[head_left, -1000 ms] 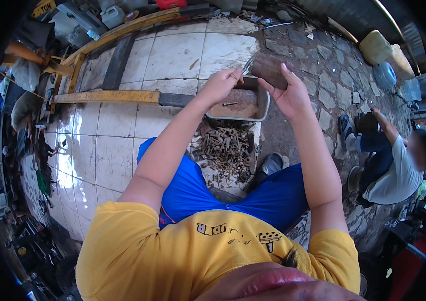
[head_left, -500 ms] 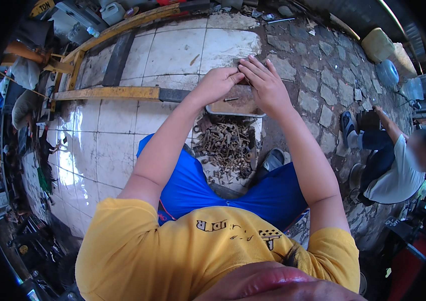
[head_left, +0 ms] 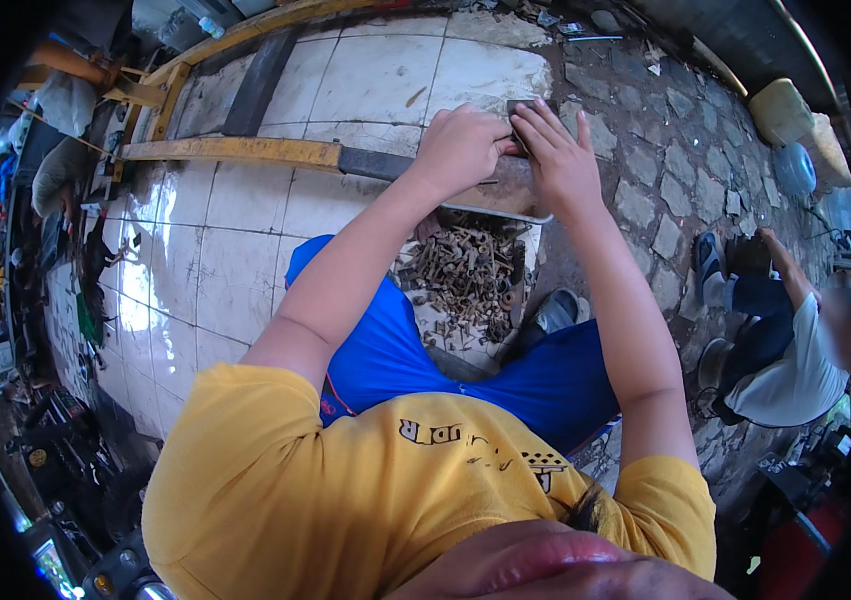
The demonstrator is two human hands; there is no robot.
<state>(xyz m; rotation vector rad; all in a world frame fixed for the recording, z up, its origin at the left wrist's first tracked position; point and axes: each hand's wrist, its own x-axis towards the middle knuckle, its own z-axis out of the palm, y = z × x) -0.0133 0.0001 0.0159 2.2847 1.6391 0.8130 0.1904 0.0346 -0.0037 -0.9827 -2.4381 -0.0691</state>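
Note:
Both my hands are together over the far end of a shallow tray (head_left: 520,198). The fingers of my left hand (head_left: 462,147) are curled in a pinch; what they hold is hidden. My right hand (head_left: 558,165) lies with its fingers stretched out, beside the left fingertips and against a small dark flat piece (head_left: 514,106) that shows past them. Nearer to me, a heap of bolts, nuts and other small metal parts (head_left: 467,272) is spread on the floor between my legs.
A yellow and black metal frame (head_left: 235,150) lies across the white floor tiles (head_left: 230,255) at left. Stone paving (head_left: 635,205) runs along the right, where another person (head_left: 790,345) sits low. Plastic containers (head_left: 781,112) stand at the far right.
The whole view has shifted slightly. My left hand has turned, its knuckles now higher, and it covers more of the small bolt on the tray. My right hand's fingers stay stretched out.

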